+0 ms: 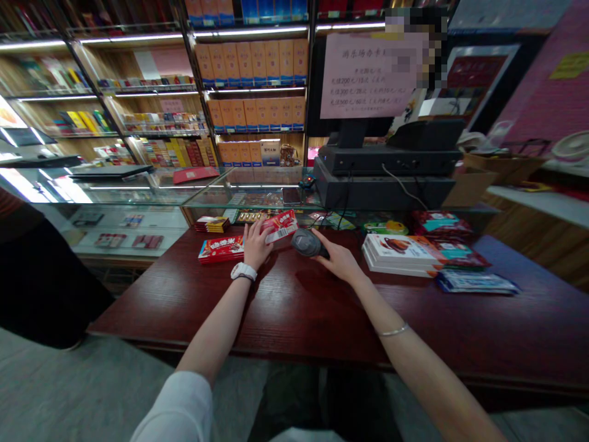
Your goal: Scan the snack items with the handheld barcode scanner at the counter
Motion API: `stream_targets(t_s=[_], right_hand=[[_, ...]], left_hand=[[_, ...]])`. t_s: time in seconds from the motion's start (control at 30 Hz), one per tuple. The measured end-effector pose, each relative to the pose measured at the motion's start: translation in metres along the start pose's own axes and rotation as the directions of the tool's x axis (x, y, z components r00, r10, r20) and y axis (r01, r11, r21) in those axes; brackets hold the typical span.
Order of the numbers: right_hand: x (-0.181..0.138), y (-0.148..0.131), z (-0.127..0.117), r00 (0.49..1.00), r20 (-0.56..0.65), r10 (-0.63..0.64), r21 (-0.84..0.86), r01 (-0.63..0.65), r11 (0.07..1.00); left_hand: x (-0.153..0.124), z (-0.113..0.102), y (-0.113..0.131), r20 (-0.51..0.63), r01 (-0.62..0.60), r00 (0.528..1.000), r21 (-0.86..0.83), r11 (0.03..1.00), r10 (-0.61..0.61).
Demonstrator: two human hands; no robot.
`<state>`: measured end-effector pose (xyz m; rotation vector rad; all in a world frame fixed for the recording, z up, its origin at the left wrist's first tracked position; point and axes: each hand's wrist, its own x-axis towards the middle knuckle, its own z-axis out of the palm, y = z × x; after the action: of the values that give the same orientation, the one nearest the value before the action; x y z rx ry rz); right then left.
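My left hand (258, 245), with a white watch on its wrist, is closed on a red snack packet (281, 226) whose barcode side shows. Under and beside that hand lie more red snack packets (221, 248) on the dark wooden counter (294, 313). A grey and black barcode scanner (307, 243) is gripped in my right hand (338, 260), its head close to the barcode of the raised packet. The scanner and the packet look slightly apart. Parts of my right fingers are hidden behind the scanner.
White boxes (399, 253), dark red bags (460, 252) and blue packets (477, 282) lie at the right. Small red and yellow packs (211, 224) sit at the left. Behind stand a glass display case (257, 178) and a monitor with a paper sign (368, 73). A person (41, 270) stands at the left.
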<state>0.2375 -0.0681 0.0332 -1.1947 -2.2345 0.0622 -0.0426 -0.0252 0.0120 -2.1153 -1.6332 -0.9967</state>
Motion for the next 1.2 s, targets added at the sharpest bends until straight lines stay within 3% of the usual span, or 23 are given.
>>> stream_targets(t_s=[0.33, 0.6, 0.9, 1.2], right_hand=[[0.003, 0.005, 0.011, 0.996, -0.008, -0.088, 0.131, 0.088, 0.987], [0.001, 0.006, 0.02, 0.986, 0.147, -0.074, -0.087, 0.087, 0.992], [0.002, 0.003, 0.031, 0.971, 0.235, -0.053, -0.215, 0.105, 0.971], [0.002, -0.001, 0.029, 0.965, 0.259, -0.039, -0.2, 0.093, 0.975]], left_hand=[[0.001, 0.0, -0.001, -0.005, 0.013, 1.0, -0.007, 1.0, -0.013], [0.001, 0.0, 0.0, 0.0, 0.012, 1.0, -0.001, 1.0, -0.012], [0.0, 0.004, -0.002, -0.017, -0.009, 1.0, 0.001, 1.0, 0.009], [0.001, 0.002, 0.001, -0.018, -0.037, 0.999, -0.037, 0.999, 0.036]])
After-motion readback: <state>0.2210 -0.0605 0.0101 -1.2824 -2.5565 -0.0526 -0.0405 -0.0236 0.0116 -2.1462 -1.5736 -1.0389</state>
